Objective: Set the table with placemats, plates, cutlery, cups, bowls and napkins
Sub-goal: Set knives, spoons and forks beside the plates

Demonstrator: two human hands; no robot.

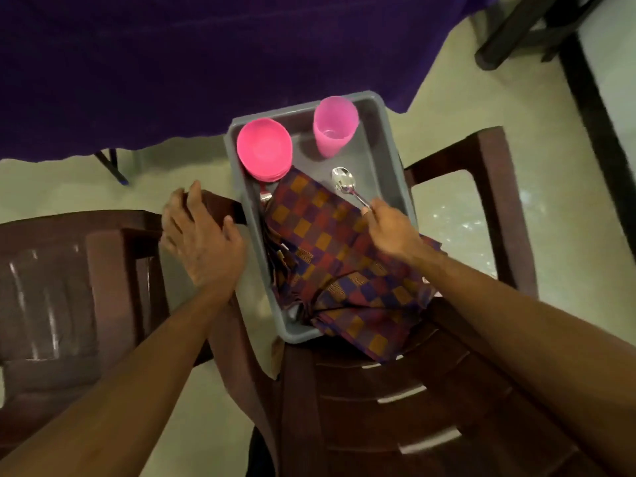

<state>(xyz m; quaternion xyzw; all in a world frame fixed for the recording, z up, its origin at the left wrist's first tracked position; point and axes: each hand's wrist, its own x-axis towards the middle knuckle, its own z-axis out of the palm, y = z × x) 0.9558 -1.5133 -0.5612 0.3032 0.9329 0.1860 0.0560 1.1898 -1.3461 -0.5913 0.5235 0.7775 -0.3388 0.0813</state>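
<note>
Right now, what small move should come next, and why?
Probably lift the shiny metal spoon out of the grey plastic tub toward the purple-clothed table. The right hand pinches its handle, and the left hand only rests on the brown plastic chair arm.

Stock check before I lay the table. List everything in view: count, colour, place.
Grey plastic tub: one, grey, on the near chair between its arms.
Pink plastic bowls: stacked, count unclear, pink, tub's far-left corner.
Pink plastic cup: one, pink, upright in tub's far-right corner.
Checked cloths: several, purple-red-orange, in the tub, spilling over its near edge.
Steel spoon: one, silver, above the tub.
Other cutlery: count unclear, silver, beside the bowls, partly under cloths.
Brown plastic chairs: two, brown, one under the tub, one left.
Purple-clothed table: one, purple, beyond the tub.
Left hand: one, rests on a chair arm.
Right hand: one, pinches the spoon's handle.
</note>
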